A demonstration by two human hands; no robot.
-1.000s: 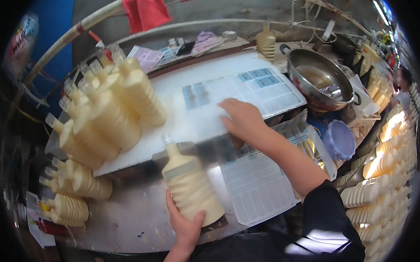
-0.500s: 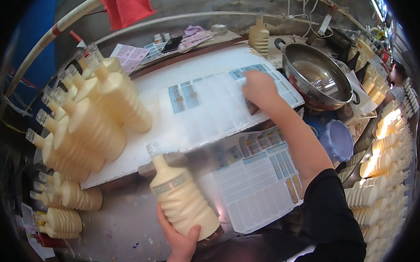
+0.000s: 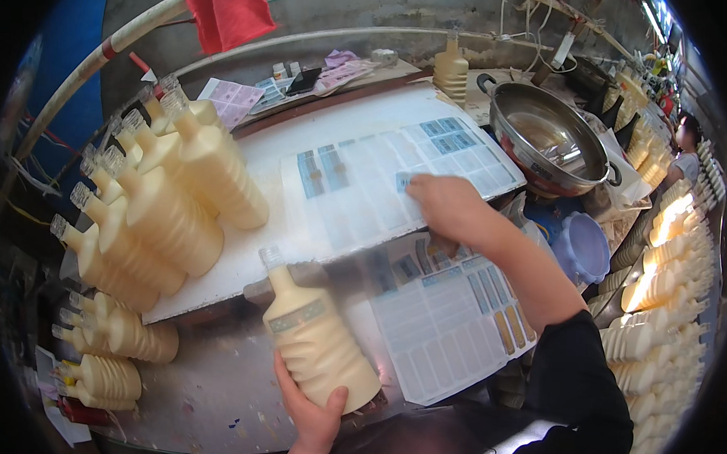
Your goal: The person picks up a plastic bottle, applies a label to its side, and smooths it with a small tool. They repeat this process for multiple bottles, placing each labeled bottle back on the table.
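Head view: our left hand (image 3: 311, 411) grips the base of a bottle (image 3: 326, 347); our right hand (image 3: 455, 211), farther off, seems to pinch a small blue label (image 3: 403, 181). From the right hand, the bottle lies toward half past seven, neck toward eleven; it looks cream, rippled, clear-mouthed, with a grey-green band (image 3: 299, 314).

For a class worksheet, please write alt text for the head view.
A person's left hand holds a ribbed cream bottle while the right hand pinches a small blue label over a white board; more cream bottles crowd the left side.
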